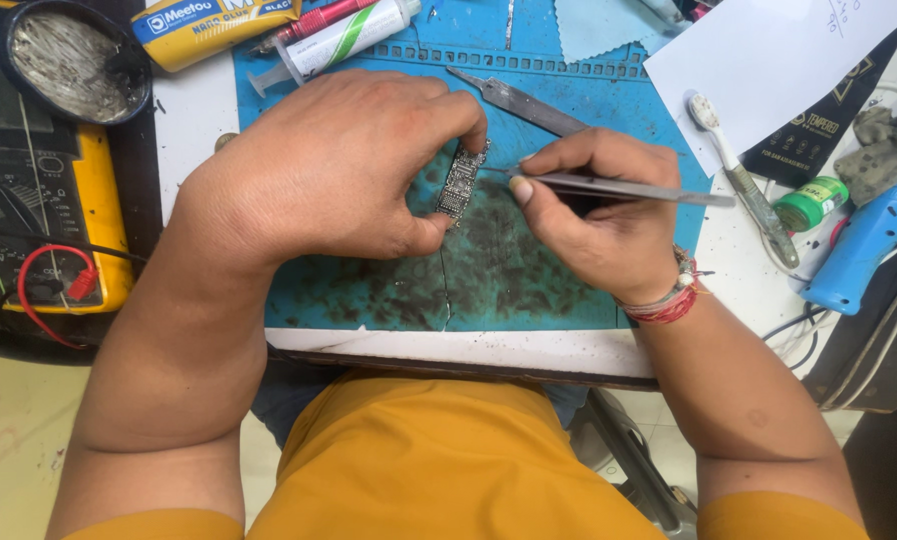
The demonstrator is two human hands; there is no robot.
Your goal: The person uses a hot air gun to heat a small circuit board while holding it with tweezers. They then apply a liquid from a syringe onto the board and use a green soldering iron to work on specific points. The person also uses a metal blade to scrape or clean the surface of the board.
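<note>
My left hand (339,170) pinches a small narrow circuit board (461,182) between thumb and forefinger, holding it on edge just above the stained teal work mat (489,270). My right hand (594,210) grips metal tweezers (619,187), whose tip touches the board's right side near its top. A second pair of tweezers (524,103) lies on the mat behind the hands.
A yellow multimeter (39,200) with a red lead sits at left, below a round tin (69,65). Glue tubes (269,25) lie at the back. At right are a toothbrush (739,175), a small green jar (811,203), a blue tool (864,245) and white paper (769,55).
</note>
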